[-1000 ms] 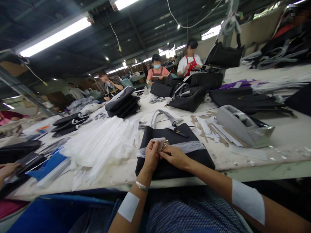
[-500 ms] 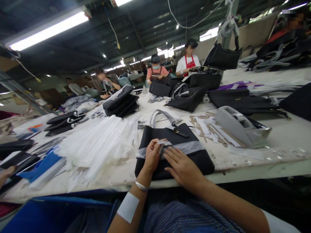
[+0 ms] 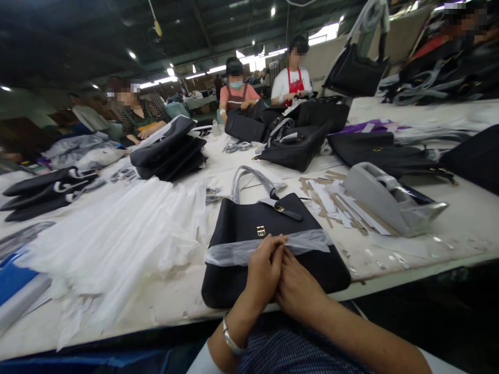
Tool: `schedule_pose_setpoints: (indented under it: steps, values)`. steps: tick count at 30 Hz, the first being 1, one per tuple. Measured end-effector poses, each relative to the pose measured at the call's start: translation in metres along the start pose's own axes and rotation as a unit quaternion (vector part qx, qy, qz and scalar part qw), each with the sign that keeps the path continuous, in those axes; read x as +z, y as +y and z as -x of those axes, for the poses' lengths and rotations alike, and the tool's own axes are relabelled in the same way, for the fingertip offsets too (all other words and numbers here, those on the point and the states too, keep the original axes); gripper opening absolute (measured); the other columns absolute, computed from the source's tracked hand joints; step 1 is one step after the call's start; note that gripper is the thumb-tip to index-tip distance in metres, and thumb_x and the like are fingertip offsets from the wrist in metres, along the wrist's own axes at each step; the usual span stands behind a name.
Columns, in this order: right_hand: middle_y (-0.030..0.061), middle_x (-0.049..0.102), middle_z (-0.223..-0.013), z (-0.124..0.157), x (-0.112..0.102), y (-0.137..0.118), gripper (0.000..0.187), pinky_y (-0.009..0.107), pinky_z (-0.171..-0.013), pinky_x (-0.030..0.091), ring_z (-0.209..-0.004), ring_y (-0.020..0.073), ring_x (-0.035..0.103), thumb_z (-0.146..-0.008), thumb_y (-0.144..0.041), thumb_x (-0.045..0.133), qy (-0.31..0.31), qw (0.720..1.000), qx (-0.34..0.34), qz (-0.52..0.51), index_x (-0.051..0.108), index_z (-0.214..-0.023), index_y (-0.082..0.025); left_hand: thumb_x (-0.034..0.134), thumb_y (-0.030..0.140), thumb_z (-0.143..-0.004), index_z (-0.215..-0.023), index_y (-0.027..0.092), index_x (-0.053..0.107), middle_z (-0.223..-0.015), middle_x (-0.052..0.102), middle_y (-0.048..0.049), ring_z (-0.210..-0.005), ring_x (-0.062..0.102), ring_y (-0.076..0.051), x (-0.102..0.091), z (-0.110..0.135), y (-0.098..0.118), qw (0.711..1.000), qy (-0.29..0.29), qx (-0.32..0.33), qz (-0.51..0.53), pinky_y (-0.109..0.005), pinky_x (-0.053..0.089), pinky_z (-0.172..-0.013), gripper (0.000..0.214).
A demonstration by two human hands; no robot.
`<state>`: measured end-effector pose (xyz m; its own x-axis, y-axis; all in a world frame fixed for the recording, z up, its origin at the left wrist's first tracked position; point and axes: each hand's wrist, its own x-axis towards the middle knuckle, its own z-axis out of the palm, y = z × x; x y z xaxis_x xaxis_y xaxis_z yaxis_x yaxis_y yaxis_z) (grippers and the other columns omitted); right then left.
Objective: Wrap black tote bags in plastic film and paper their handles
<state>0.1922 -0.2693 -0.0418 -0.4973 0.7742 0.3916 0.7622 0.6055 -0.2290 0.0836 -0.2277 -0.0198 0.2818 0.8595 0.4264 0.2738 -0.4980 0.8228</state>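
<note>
Fronting bag (image 3: 283, 225): illegible gold clasp (image 3: 261, 231)

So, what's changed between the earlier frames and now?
The left hand has moved from beside the gold clasp to below it, now meeting the right hand. The clasp shows uncovered; the white slip held there is no longer visible, so whether it was let go is unclear. The black bag stays on the table, translucent band across it.

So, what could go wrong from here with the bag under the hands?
The gold clasp looks uncovered above the translucent strip, so it could get scratched. The strip looks wrinkled and might shift. The silver bracelet behind the left hand might scuff the black bag.
</note>
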Motion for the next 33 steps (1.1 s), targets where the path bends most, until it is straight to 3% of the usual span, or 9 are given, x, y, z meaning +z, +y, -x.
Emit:
schedule_pose_setpoints:
  steps: [4,7,12,15,17,20,23,29,33]
  values:
    - [0.0237,0.049,-0.143,0.000,-0.011,0.002,0.064,0.055,-0.113,0.037,-0.136,0.0344,0.041,-0.083,-0.021,0.058,-0.007,0.990,0.066,-0.122,0.045,-0.144,-0.005,0.051,0.011,-0.093,-0.103,0.023,0.065,-0.114,0.074,-0.0028,-0.110,0.068,-0.019,-0.009,-0.003,-0.007,0.997,-0.064,-0.007,0.033,-0.049,0.034,-0.118,0.020]
    - [0.0181,0.058,-0.134,0.001,-0.018,0.004,0.050,0.046,-0.112,0.042,-0.131,0.0285,0.048,-0.083,-0.015,0.057,-0.003,0.980,0.077,-0.182,0.058,-0.133,-0.011,0.049,0.014,-0.095,-0.108,0.023,0.065,-0.117,0.072,-0.0031,-0.112,0.067,-0.019,-0.013,-0.004,-0.009,0.996,-0.084,-0.005,0.041,-0.050,0.032,-0.119,0.023]
    - [0.0162,0.059,-0.136,0.010,-0.025,0.004,0.036,0.043,-0.113,0.042,-0.137,0.0265,0.044,-0.093,-0.011,0.046,0.043,0.990,0.057,-0.120,0.063,-0.125,-0.012,0.045,0.016,-0.098,-0.118,0.025,0.063,-0.125,0.069,-0.0036,-0.122,0.061,-0.020,-0.010,-0.004,-0.018,0.995,-0.093,-0.010,0.020,-0.050,0.032,-0.119,0.029]
    - [0.0128,0.064,-0.130,0.030,-0.034,0.008,0.034,0.037,-0.107,0.048,-0.128,0.0218,0.054,-0.094,-0.008,0.045,0.075,0.993,0.054,-0.077,0.064,-0.122,-0.013,0.043,0.016,-0.099,-0.122,0.026,0.062,-0.126,0.069,-0.0032,-0.126,0.058,-0.020,-0.008,-0.004,-0.022,0.992,-0.122,0.023,0.002,-0.051,0.028,-0.121,0.031]
    - [0.0107,0.066,-0.128,0.044,-0.042,0.013,0.034,0.040,-0.108,0.048,-0.123,0.0208,0.058,-0.094,-0.007,0.047,0.096,0.994,0.045,-0.034,0.065,-0.122,-0.015,0.043,0.017,-0.099,-0.122,0.026,0.062,-0.126,0.069,-0.0032,-0.125,0.059,-0.020,-0.008,-0.004,-0.022,0.993,-0.117,0.027,0.003,-0.050,0.030,-0.120,0.031]
    - [0.0103,0.063,-0.134,0.057,-0.050,0.023,0.039,0.048,-0.113,0.041,-0.128,0.0238,0.054,-0.094,-0.010,0.050,0.086,0.995,0.028,0.031,0.058,-0.133,-0.015,0.045,0.020,-0.100,-0.122,0.025,0.063,-0.126,0.069,-0.0034,-0.121,0.062,-0.019,-0.010,-0.005,-0.019,0.997,-0.079,0.006,0.019,-0.046,0.036,-0.118,0.029]
    - [0.0130,0.056,-0.141,0.054,-0.047,0.029,0.049,0.051,-0.114,0.039,-0.133,0.0297,0.049,-0.095,-0.027,0.056,0.031,0.998,0.009,0.047,0.050,-0.141,-0.012,0.046,0.021,-0.100,-0.121,0.024,0.063,-0.126,0.069,-0.0039,-0.120,0.063,-0.019,-0.012,-0.004,-0.013,0.999,-0.040,0.001,0.032,-0.044,0.039,-0.115,0.028]
    - [0.0192,0.046,-0.149,0.035,-0.021,0.020,0.075,0.052,-0.108,0.045,-0.137,0.0350,0.043,-0.087,-0.047,0.064,-0.009,0.998,0.059,-0.013,0.041,-0.147,-0.009,0.039,0.016,-0.100,-0.128,0.025,0.060,-0.130,0.066,-0.0041,-0.128,0.056,-0.019,-0.005,0.004,0.005,0.995,-0.035,0.077,-0.056,-0.049,0.029,-0.122,0.036]
    - [0.0228,0.044,-0.149,0.023,-0.014,0.016,0.082,0.054,-0.116,0.035,-0.140,0.0365,0.037,-0.080,-0.043,0.073,-0.032,0.997,0.026,-0.060,0.042,-0.146,-0.005,0.039,0.017,-0.100,-0.130,0.026,0.059,-0.132,0.065,-0.0031,-0.130,0.055,-0.019,0.006,0.003,0.013,0.996,-0.023,0.016,-0.083,-0.048,0.028,-0.122,0.037]
